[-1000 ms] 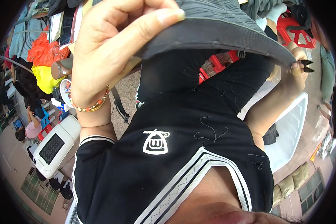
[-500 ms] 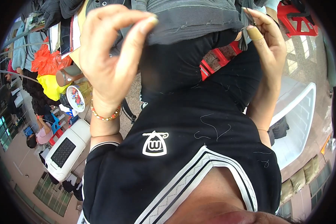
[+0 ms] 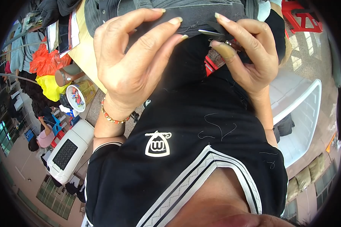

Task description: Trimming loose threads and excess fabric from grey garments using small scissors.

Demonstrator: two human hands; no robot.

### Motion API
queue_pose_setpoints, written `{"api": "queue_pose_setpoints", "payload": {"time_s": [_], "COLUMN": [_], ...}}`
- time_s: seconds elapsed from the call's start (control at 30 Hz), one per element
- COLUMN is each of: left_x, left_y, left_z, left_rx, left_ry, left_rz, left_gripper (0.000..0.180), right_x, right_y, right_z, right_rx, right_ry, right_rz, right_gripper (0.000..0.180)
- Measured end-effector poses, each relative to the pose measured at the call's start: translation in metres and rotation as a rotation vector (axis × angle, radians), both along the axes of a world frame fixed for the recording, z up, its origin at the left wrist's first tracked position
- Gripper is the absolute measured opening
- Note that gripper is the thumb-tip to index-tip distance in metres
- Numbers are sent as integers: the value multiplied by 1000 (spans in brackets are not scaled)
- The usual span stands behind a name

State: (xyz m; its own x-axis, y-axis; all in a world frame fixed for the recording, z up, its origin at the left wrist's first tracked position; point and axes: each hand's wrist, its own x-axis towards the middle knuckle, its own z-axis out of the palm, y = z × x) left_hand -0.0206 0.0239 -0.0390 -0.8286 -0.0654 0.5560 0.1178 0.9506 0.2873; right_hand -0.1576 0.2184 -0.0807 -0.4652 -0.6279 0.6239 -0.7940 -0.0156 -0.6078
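Where a second ago the right hand sat far off at the upper right edge of the frame, it now stands just right of centre at the top, close beside the left hand, so both hands have closed in on the same short stretch of the grey garment [image 3: 201, 15]. That garment spans the upper middle of the picture, its dark folded edge hanging toward the camera; below it the person's black shirt with a white emblem fills the centre and lower frame. By the look of it, the work has narrowed from spreading the cloth to tending one spot on its edge.

At upper centre-left, the left hand [image 3: 134, 68] has its grip narrow, fingertips curled over the grey edge and pinching it, a beaded bracelet at the wrist. The right hand [image 3: 246, 56] has its grip closed around small black thread snips [image 3: 214, 33], whose blades point left toward the left fingertips and lie against the cloth edge.

Open room is scarce between the hands: the snip tips and the left fingertips are near each other, with only a little fabric between. To the right, a white plastic tub [image 3: 307, 113] sits well apart. At upper left the tan counter [image 3: 81, 49] edge runs beside the left wrist, with orange and yellow bags beyond. Lower left, a white appliance stands well clear of both hands.
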Motion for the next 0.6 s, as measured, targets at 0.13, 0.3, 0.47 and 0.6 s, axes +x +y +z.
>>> {"api": "queue_pose_setpoints", "payload": {"time_s": [0.13, 0.3, 0.47, 0.6], "left_x": [2, 1, 1, 2], "left_y": [-4, 0, 3, 5], "left_z": [-4, -7, -7, -9], "left_rx": [-88, -6, 40, 56], "left_ry": [69, 81, 68, 92], "left_rz": [-44, -26, -19, -39], "left_gripper": [28, 20, 13, 13], "right_x": [3, 4, 4, 3], "right_y": [-6, -13, -17, -19], "right_z": [-10, -15, -17, -15], "right_rx": [-70, -103, -141, -149], "right_ry": [84, 139, 138, 157], "right_rz": [-36, -41, -16, -9], "right_gripper": [48, 48, 46, 46]}}
